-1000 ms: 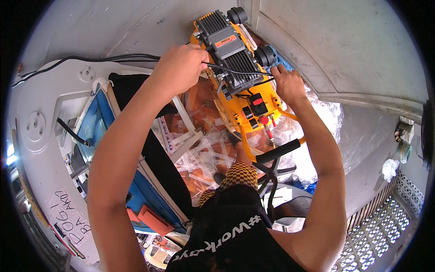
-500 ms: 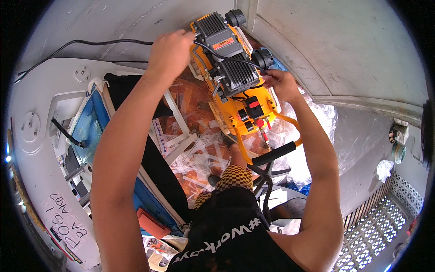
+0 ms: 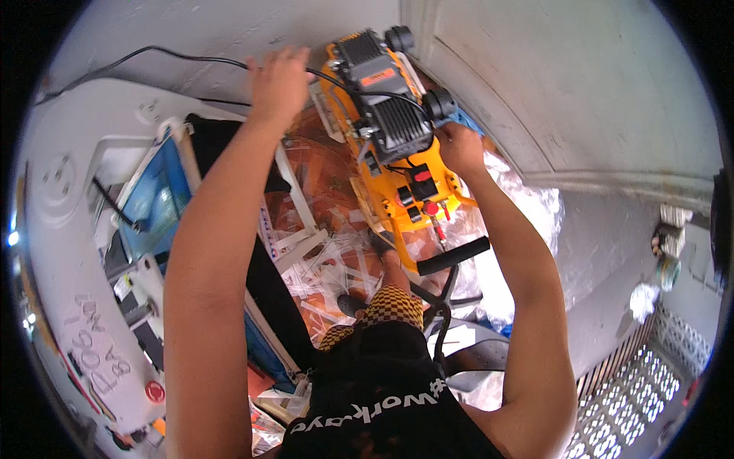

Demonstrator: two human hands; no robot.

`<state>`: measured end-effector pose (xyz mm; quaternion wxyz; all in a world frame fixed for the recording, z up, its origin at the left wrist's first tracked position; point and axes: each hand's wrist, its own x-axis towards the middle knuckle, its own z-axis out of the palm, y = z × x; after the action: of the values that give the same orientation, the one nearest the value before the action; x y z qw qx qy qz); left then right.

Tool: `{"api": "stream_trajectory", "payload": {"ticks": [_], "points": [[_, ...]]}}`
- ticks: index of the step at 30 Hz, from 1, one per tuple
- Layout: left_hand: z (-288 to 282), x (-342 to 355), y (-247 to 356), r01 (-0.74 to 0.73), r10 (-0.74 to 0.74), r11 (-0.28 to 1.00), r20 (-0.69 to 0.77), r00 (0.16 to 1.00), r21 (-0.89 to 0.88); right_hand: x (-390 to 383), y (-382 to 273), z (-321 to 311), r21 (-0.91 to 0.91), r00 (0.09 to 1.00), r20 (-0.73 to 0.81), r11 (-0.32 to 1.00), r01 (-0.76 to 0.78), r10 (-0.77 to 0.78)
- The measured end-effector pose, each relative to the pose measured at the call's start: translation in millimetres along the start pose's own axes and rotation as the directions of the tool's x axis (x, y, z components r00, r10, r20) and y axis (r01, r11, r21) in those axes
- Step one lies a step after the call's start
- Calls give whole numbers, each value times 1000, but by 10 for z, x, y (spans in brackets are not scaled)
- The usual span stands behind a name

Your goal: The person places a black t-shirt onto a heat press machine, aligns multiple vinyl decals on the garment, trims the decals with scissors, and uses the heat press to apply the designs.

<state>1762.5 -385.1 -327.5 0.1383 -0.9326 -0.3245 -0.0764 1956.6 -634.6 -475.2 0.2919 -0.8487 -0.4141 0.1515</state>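
Note:
A yellow air compressor [image 3: 413,199] with a dark finned motor [image 3: 394,122] stands at upper middle. A black cable [image 3: 180,55] runs from the left across the motor. My left hand [image 3: 277,88] lies over that cable left of the compressor, fingers apart; whether it touches the cable is unclear. My right hand [image 3: 459,149] is closed at the motor's right side, where the cable descends; what its fingertips grip is hidden. The compressor's padded handle [image 3: 451,256] is between my forearms.
A large white machine [image 3: 69,252] with blue panels fills the left side. A grey wall [image 3: 550,92] borders the upper right. The tiled floor [image 3: 306,176] holds clear plastic scraps and white strips [image 3: 298,252]. Plastic sheeting [image 3: 527,229] lies right; my legs and a black chair base are below.
My left hand has moved up and slightly left, and its fingers have spread. The cable's left stretch rides higher. My right hand has shifted slightly left and down.

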Motion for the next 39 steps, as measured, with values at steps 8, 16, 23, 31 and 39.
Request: {"api": "stream_trajectory", "payload": {"ticks": [8, 16, 23, 31, 39], "points": [[-1359, -1225, 234, -268, 381, 891, 282, 880, -367, -289, -287, -269, 17, 992, -115, 999, 52, -49], [-2620, -2769, 174, -308, 387, 826, 77, 919, -472, -1252, -1738, -86, 344, 905, -214, 839, 421, -367], [-3455, -5454, -225, 31, 12, 595, 48, 999, -803, -2614, -3247, -191, 430, 734, -91, 638, 639, -673], [-3407, -8306, -55, 310, -735, -85, 269, 623, -947, -4343, -4254, -100, 484, 707, -280, 541, 688, -649], [-4716, -8263, -912, -192, -380, 720, -610, 695, -667, -5123, -5345, 342, 486, 506, -194, 366, 794, -840]]}}
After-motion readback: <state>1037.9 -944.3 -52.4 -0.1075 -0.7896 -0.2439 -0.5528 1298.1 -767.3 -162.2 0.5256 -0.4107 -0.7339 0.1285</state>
